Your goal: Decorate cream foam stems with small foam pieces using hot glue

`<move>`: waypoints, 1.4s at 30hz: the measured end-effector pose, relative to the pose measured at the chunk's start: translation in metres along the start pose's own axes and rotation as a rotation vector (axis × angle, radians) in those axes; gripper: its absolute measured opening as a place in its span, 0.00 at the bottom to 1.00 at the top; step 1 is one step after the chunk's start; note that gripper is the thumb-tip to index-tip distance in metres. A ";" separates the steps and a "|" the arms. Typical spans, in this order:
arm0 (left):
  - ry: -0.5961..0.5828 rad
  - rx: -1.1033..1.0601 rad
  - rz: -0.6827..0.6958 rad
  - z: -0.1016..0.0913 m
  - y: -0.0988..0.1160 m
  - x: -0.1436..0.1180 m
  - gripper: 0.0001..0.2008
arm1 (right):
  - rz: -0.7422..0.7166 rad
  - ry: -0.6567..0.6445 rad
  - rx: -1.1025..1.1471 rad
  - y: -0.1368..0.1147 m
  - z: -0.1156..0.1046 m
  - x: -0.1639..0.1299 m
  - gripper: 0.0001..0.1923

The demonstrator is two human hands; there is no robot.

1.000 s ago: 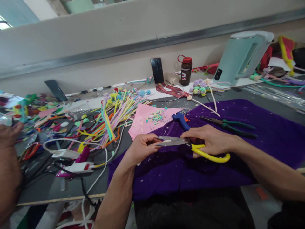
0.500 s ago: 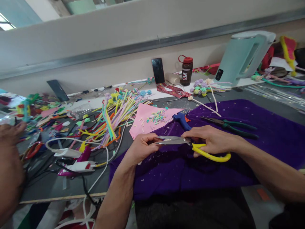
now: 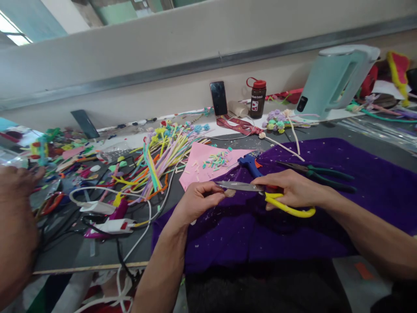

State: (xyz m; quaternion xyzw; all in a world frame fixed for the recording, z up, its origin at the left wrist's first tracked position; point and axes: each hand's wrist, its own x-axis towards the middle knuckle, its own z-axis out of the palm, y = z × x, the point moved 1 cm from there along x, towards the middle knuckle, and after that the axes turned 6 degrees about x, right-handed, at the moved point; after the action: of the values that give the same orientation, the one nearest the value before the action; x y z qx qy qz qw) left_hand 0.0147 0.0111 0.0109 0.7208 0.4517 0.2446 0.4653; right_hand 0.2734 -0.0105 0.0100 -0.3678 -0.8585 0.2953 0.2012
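The yellow-handled scissors (image 3: 260, 193) – steel blades nearly closed – sit firmly in the right hand (image 3: 291, 189), its grip closed on them, while the left hand (image 3: 198, 202) pinches a small piece (image 3: 230, 192) above purple cloth (image 3: 325, 226) on the cluttered tabletop (image 3: 65, 252).

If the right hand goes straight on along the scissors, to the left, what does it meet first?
Probably the left hand: the right hand aims the scissors at its fingertips, where the blade tips already appear to touch.

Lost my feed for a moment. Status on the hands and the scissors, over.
Right hand grips yellow-handled scissors, blades nearly closed. Left hand pinches a small pale piece at the blades, over purple cloth. Green pliers lie just beyond.
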 end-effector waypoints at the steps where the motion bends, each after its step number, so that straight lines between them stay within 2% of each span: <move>1: 0.020 0.004 0.002 0.000 0.000 0.000 0.07 | 0.018 0.036 0.008 0.002 -0.001 -0.001 0.28; 4: 0.061 0.026 0.009 0.000 0.003 -0.001 0.10 | 0.062 0.096 0.033 0.006 -0.005 -0.005 0.29; 8: 0.055 0.026 -0.005 0.000 0.003 -0.002 0.11 | 0.041 0.016 0.021 0.003 -0.008 -0.007 0.31; 12: 0.037 0.024 -0.009 -0.001 -0.001 0.000 0.07 | 0.001 -0.056 -0.040 0.000 -0.004 -0.004 0.31; 17: 0.016 0.030 -0.008 -0.001 -0.005 0.001 0.06 | -0.031 -0.069 -0.060 0.002 -0.002 -0.003 0.30; 29: -0.023 0.037 -0.006 0.000 0.002 0.000 0.05 | -0.022 -0.140 -0.025 -0.001 -0.003 -0.003 0.26; 37: -0.049 0.086 0.041 0.000 -0.001 0.000 0.04 | -0.018 -0.151 -0.035 -0.006 -0.004 -0.005 0.29; 42: -0.051 0.154 0.060 -0.001 -0.003 0.000 0.07 | -0.010 -0.159 -0.061 -0.007 -0.005 -0.006 0.30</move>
State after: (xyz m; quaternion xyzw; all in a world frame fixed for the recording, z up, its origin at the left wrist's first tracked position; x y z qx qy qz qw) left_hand 0.0128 0.0115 0.0088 0.7737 0.4355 0.2042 0.4124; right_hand 0.2764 -0.0175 0.0176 -0.3450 -0.8822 0.2961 0.1225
